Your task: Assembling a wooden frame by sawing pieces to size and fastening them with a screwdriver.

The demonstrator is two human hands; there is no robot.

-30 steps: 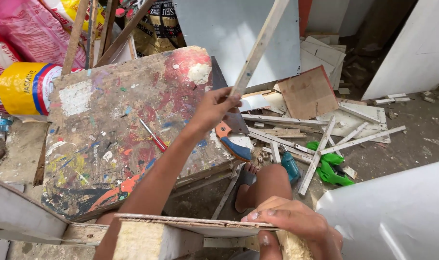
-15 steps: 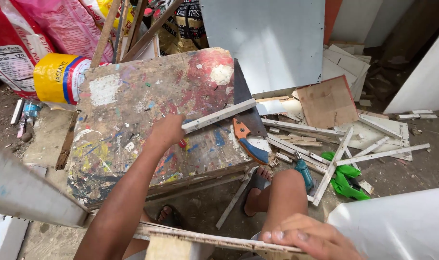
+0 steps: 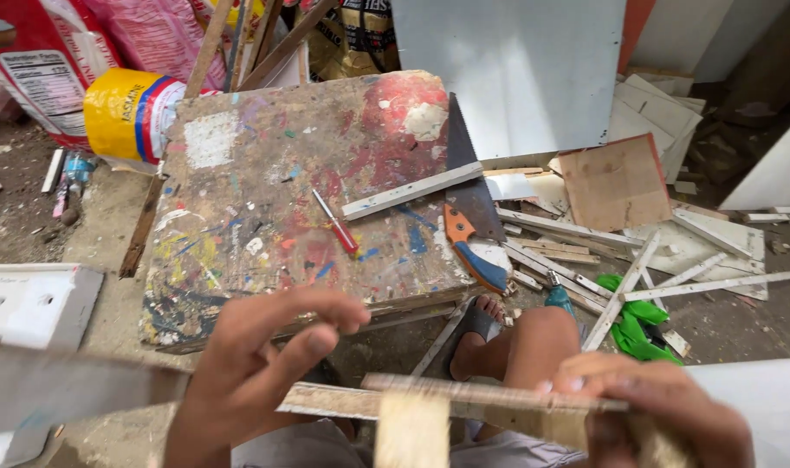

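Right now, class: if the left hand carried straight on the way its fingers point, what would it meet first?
Probably the other end of the thin strip, near the right hand; the left hand points rightward along it, though depth is unclear.

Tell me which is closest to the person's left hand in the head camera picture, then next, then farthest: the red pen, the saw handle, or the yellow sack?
From the left hand:
1. Red pen, on the paint-spattered board just above the hand.
2. Saw handle, orange and blue, at the board's right edge.
3. Yellow sack, at the board's far left corner.
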